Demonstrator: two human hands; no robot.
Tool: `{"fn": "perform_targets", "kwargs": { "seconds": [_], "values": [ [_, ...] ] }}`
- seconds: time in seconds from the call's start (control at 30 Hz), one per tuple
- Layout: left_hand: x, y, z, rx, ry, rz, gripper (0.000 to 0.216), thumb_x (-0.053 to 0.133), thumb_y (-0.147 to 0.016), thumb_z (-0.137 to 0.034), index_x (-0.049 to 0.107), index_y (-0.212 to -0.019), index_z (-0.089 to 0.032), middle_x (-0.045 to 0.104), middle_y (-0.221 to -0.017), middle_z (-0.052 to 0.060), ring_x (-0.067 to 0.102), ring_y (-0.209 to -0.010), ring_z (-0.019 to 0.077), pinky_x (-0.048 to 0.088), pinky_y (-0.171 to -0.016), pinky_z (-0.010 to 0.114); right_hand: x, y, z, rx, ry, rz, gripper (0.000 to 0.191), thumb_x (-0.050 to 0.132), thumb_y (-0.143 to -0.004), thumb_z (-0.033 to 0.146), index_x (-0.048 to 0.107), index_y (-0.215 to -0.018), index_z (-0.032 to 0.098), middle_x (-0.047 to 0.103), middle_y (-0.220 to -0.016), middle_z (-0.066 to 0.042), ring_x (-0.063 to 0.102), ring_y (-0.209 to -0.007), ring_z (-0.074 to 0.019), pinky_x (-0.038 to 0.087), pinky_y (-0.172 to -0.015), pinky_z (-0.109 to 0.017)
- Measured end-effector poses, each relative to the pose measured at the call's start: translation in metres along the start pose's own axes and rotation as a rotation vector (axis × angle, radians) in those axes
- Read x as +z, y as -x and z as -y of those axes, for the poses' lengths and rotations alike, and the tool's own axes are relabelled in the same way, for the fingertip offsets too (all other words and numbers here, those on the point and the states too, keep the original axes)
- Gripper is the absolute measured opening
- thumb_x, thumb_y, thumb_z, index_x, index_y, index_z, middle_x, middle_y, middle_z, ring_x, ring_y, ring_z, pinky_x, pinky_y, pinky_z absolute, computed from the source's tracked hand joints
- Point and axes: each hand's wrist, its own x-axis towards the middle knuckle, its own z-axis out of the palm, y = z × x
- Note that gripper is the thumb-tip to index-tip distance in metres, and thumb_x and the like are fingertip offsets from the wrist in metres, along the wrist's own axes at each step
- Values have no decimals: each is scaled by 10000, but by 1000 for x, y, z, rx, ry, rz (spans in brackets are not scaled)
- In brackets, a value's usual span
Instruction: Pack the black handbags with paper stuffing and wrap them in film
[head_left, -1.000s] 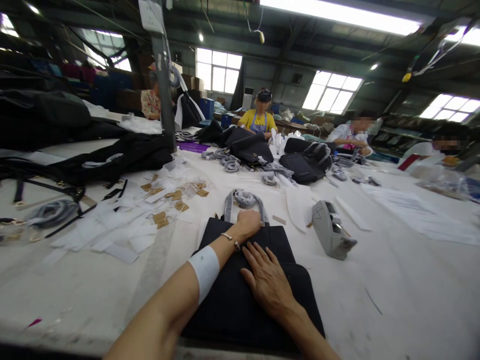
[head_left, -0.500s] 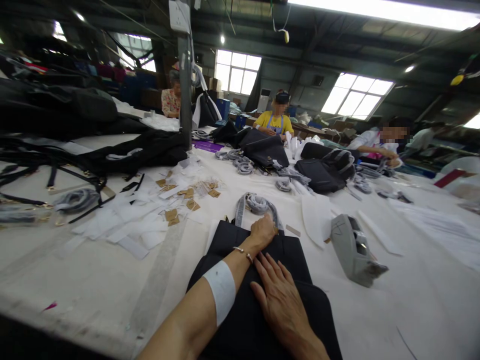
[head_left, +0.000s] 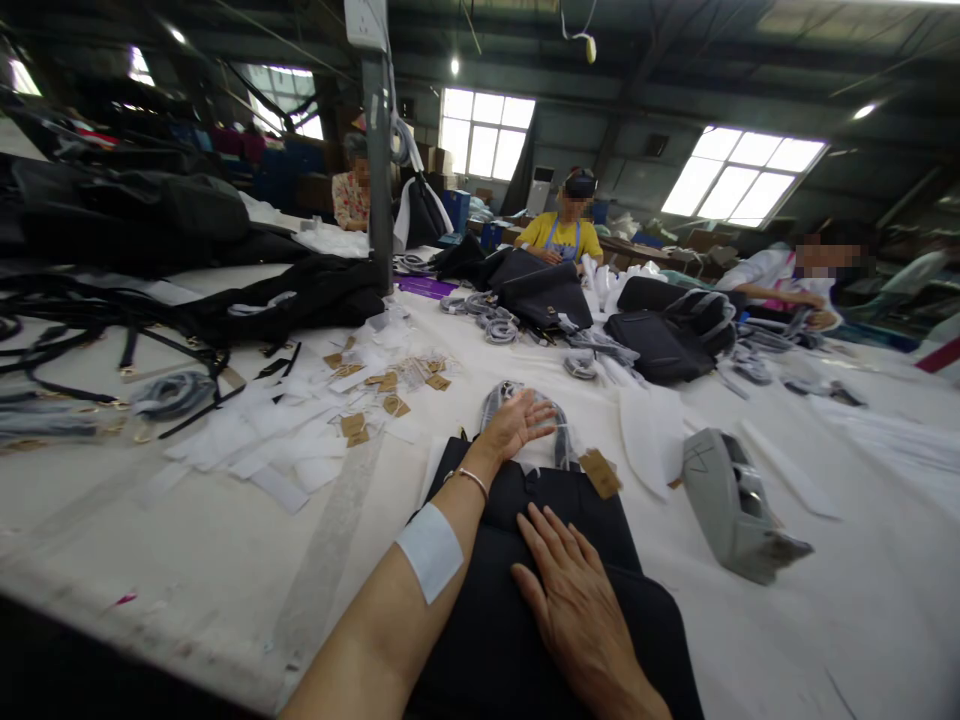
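A black bag point(head_left: 480, 620) lies flat on the white table before me, its plastic-wrapped grey handles point(head_left: 562, 445) pointing away. My left hand point(head_left: 517, 425) is over the handles at the bag's top, palm turned up and fingers apart, with nothing visibly held. A bracelet and a pale patch are on that arm. My right hand point(head_left: 577, 600) rests flat on the bag's front, fingers stretched out. Just right of the handles, a brown hang tag point(head_left: 600, 473) lies by the bag's top edge.
A grey tape dispenser point(head_left: 731, 505) stands to the right beside white sheets point(head_left: 652, 435). Leftward are scattered white slips point(head_left: 292, 445), brown tags point(head_left: 355, 430) and black straps point(head_left: 75, 385). More black bags point(head_left: 660, 345) lie farther back near a metal post point(head_left: 377, 170). Several people sit beyond.
My left hand has opened and turned palm up, moving slightly up from the bag's top edge. The brown tag now shows at right of the handles. My right hand stays on the bag.
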Motion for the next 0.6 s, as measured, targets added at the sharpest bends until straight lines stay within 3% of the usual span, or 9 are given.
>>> {"fn": "perform_targets", "kwargs": {
  "seconds": [0.07, 0.1, 0.23, 0.4, 0.5, 0.6],
  "values": [
    [-2, 2, -4, 25, 177, 109, 361, 500, -914, -439, 457, -1163, -180, 626, -1169, 151, 658, -974, 182, 548, -812, 363, 0, 0, 0, 7, -8, 9, 501, 397, -960, 452, 407, -1420, 254, 421, -1456, -33, 381, -1338, -268, 330, -1075, -464],
    [-2, 2, -4, 43, 190, 103, 354, 510, -908, -437, 467, -1143, -175, 630, -1157, 150, 662, -960, 181, 549, -807, 358, 0, -1, 0, 10, -10, 15, 501, 400, -959, 448, 404, -1422, 256, 420, -1457, -33, 379, -1339, -267, 326, -1078, -463],
    [-5, -3, -2, 108, -23, -109, 317, 477, -910, -427, 513, -1053, -146, 668, -992, 119, 672, -773, 137, 543, -704, 269, -3, -2, 2, 25, -6, 49, 493, 388, -965, 437, 406, -1421, 251, 401, -1469, -26, 364, -1349, -256, 315, -1088, -454],
    [-9, -6, 1, 199, -266, -230, 334, 313, -954, -385, 508, -1084, -147, 664, -946, 93, 640, -701, 109, 508, -653, 226, -4, -1, 3, 28, -10, 40, 493, 390, -963, 450, 410, -1417, 258, 408, -1465, -19, 358, -1353, -253, 319, -1083, -444],
    [-1, 3, 8, 228, -499, -174, 222, 460, -889, -331, 590, -921, -153, 676, -805, 64, 625, -653, 137, 505, -659, 260, -2, 0, 2, 23, -6, 19, 493, 390, -964, 451, 417, -1413, 248, 421, -1458, -28, 380, -1339, -256, 318, -1081, -450],
    [10, 14, 16, 259, -712, -73, 88, 619, -770, -254, 619, -750, -168, 674, -725, 46, 640, -740, 190, 492, -770, 309, -2, 0, 1, 16, -11, 12, 491, 398, -962, 440, 424, -1410, 241, 431, -1451, -40, 383, -1336, -258, 316, -1084, -455]
  ]
}}
